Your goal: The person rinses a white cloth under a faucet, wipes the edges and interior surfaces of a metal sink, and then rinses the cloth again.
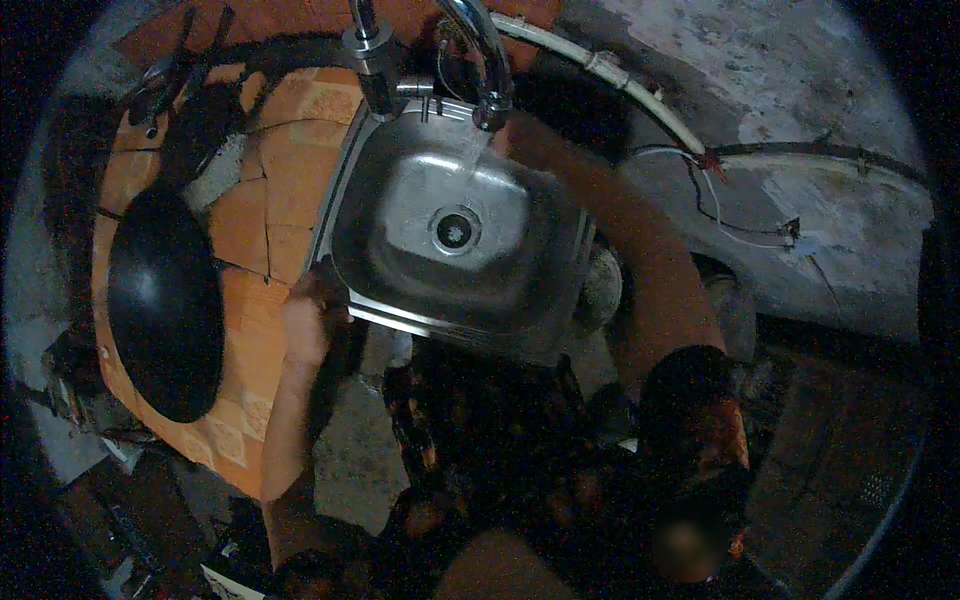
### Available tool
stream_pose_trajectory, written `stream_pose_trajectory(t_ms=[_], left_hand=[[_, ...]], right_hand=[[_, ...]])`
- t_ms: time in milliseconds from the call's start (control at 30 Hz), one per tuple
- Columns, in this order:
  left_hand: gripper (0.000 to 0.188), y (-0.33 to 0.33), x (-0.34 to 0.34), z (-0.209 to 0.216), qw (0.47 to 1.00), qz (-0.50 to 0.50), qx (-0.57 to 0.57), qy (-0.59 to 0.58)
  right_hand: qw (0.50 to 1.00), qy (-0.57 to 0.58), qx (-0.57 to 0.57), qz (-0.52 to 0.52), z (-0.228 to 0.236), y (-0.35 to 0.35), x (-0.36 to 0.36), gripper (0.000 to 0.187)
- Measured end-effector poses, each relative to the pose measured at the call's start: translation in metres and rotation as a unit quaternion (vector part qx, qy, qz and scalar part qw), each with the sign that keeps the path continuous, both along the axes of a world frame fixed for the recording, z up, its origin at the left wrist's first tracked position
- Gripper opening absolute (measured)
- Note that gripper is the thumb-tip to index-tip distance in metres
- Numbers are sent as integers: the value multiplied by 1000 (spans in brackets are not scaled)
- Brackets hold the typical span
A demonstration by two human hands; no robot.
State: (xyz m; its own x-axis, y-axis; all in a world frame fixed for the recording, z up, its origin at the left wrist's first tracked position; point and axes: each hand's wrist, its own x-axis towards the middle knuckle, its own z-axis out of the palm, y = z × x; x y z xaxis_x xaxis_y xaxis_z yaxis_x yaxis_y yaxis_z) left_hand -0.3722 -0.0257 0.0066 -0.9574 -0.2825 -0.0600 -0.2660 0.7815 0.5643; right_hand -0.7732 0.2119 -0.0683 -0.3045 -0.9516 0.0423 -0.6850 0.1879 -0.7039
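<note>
A steel sink point(370, 200) with a round drain point(456, 231) lies in front of me. Over its far edge curves a chrome faucet point(490, 95), and a faint stream of water point(478, 155) seems to fall from the spout. My right arm reaches along the sink's right side, bringing my right hand point(520, 140) right beside the spout; its fingers are dim and partly hidden. At the near left corner of the sink is my left hand point(308, 312), fingers curled in. What they hold, if anything, is lost in shadow.
Left of the sink, an orange tiled counter point(285, 130) bears a large black wok point(165, 305) and dark utensils point(180, 75). A metal post point(372, 65) rises by the faucet. On the right, a white pipe point(640, 90) and loose wires point(715, 205) run along the wall. The light is dim.
</note>
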Motion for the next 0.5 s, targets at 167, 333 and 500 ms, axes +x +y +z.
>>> stream_pose_trajectory(t_ms=[167,333,500], left_hand=[[26,3,-3,2,1000,-7,6,21],[27,-4,-1,6,1000,-7,-5,-18],[27,-3,3,6,995,10,-99,1]], right_hand=[[892,442,86,-24,43,110,27,33],[959,210,81,-174,33,132,52,36],[913,389,67,-103,-12,100,66,33]])
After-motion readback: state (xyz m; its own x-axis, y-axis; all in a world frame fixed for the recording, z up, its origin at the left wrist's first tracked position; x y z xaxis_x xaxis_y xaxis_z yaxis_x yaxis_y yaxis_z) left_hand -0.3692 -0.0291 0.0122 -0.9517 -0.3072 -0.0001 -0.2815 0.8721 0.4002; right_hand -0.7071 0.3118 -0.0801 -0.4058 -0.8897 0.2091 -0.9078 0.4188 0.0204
